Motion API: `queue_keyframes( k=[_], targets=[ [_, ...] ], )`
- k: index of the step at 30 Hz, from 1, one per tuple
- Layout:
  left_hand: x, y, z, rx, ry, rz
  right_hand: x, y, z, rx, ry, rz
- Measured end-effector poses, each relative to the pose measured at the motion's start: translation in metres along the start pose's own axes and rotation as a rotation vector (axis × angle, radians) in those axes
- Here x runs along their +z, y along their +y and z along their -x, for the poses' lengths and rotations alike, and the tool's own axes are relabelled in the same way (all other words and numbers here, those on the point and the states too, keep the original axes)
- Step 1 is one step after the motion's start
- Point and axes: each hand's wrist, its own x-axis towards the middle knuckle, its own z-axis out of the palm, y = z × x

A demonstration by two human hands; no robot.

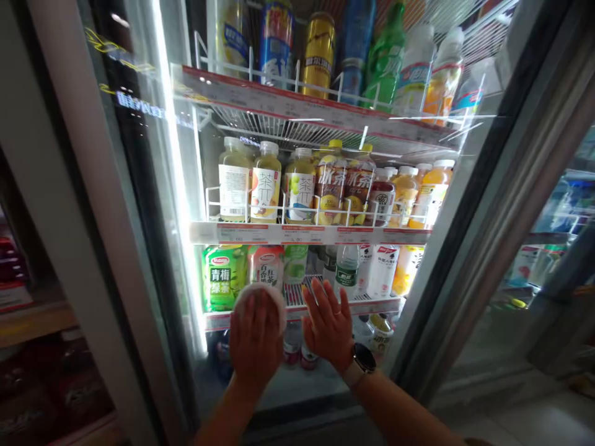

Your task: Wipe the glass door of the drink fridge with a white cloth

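My left hand point(256, 344) lies over a white cloth point(279, 298) that looks wadded and rounded, pressing it on the glass door point(302, 393) of a drinks fridge. Most of the cloth is hidden behind my fingers. To its right, my right hand point(327, 322) is stretched out with fingers spread and nothing in it, at the glass; whether the palm touches cannot be made out. A ring and a dark round watch point(364, 357) are on that arm. Behind the glass, a green drink carton point(225, 279) and a small clear bottle point(347, 272) stand near my hands.
Wire shelves with price strips point(302, 235) hold tea bottles point(266, 186) and juice bottles point(432, 193); cans point(318, 56) stand above. A bright light strip point(173, 148) runs along the left. The door frame point(483, 204) rises at right, with another fridge beyond. Dark shelves with goods flank the left.
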Motion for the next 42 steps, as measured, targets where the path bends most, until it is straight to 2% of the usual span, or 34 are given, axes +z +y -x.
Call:
queue_keyframes(
  k=[4,7,11,18,21,25,30,36,39,42],
  targets=[
    [0.010,0.033,0.024,0.049,-0.076,0.097,0.003,0.001,0.002,-0.016,0.023,0.029],
    [0.011,0.034,0.027,0.076,-0.079,0.125,0.003,0.002,0.004,-0.021,0.023,0.043],
    [0.002,0.009,0.008,0.084,-0.062,0.064,0.001,0.002,0.003,-0.014,-0.006,0.048],
    [-0.030,-0.068,-0.028,-0.111,0.016,-0.061,-0.003,0.000,0.000,-0.003,-0.005,0.014],
    [-0.033,-0.080,-0.032,-0.198,0.021,-0.065,-0.001,0.000,0.001,0.004,-0.013,0.015],
    [-0.026,-0.066,-0.029,-0.206,0.030,-0.051,0.000,-0.001,0.002,0.010,-0.017,0.023],
    [-0.011,-0.029,-0.019,-0.039,0.033,-0.057,-0.001,-0.001,-0.001,0.009,-0.002,0.005],
    [0.007,0.025,0.022,0.046,-0.073,0.112,0.001,0.000,0.000,0.001,0.021,0.020],
    [0.011,0.032,0.034,0.095,-0.090,0.144,0.002,0.001,0.002,-0.004,0.022,0.043],
    [0.009,0.022,0.026,0.156,-0.096,0.142,0.002,0.001,0.003,-0.004,0.016,0.037]
  ],
)
